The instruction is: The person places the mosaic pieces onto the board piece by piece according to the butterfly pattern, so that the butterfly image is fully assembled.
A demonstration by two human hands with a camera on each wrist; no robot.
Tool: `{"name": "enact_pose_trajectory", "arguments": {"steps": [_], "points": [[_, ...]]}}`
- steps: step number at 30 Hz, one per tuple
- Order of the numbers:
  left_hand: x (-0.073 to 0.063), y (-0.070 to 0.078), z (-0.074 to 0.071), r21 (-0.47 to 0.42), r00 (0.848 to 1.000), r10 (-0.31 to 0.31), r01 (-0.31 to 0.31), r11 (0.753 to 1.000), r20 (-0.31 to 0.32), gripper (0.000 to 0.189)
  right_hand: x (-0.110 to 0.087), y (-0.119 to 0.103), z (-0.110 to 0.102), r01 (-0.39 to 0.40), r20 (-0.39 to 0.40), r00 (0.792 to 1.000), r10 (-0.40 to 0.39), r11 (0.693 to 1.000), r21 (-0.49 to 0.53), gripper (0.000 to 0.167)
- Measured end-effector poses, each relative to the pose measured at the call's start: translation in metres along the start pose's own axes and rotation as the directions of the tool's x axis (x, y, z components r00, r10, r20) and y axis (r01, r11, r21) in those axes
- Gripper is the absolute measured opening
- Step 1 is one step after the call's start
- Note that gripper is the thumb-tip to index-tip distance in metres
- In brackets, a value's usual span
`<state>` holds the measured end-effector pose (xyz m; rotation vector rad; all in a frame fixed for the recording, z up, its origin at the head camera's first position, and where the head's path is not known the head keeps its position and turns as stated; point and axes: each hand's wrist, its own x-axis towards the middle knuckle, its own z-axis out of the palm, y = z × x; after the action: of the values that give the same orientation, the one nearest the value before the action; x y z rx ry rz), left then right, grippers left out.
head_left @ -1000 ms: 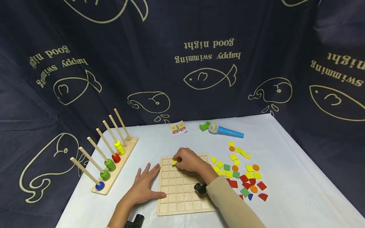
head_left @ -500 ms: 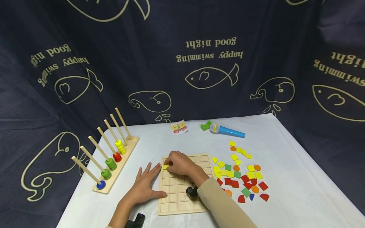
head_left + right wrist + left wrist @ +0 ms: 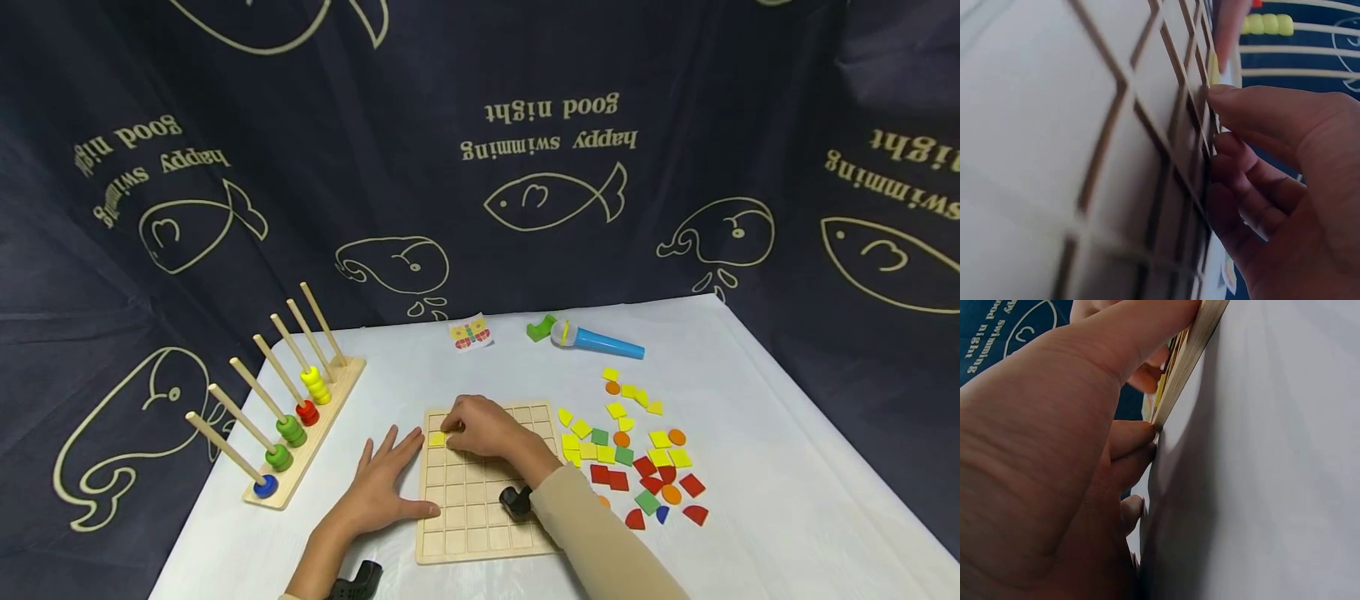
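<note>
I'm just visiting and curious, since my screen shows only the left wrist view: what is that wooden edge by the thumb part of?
Observer: In the head view it belongs to a board divided into square compartments.
Visitor: And where is the other hand working?
Observer: The right hand is over the board, just right of a yellow tile in the leftmost column.
Visitor: Are there more pieces about?
Observer: Yes, loose tiles in yellow, orange, green, red and blue lie to the right of the board.
</note>
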<state>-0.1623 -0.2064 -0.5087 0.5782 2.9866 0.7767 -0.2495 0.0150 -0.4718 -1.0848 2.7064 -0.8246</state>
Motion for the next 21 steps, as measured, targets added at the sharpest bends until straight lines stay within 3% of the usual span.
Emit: {"name": "enact_pose_trajectory", "arguments": {"steps": [10,21], "points": [[-0.001,-0.002,0.002,0.013,1.0,-0.009,0.009,1.0,-0.004,0.118,-0.029,0.025,-0.042,-0.015,-0.053,0.998,0.019,0.997,0.075,0.021],[0.0,0.0,0.001,0.008,1.0,-0.01,0.01,1.0,0.005,0.117,-0.064,0.059,-0.074,-0.126,-0.099,0.985,0.14,0.984,0.129,0.022]]}}
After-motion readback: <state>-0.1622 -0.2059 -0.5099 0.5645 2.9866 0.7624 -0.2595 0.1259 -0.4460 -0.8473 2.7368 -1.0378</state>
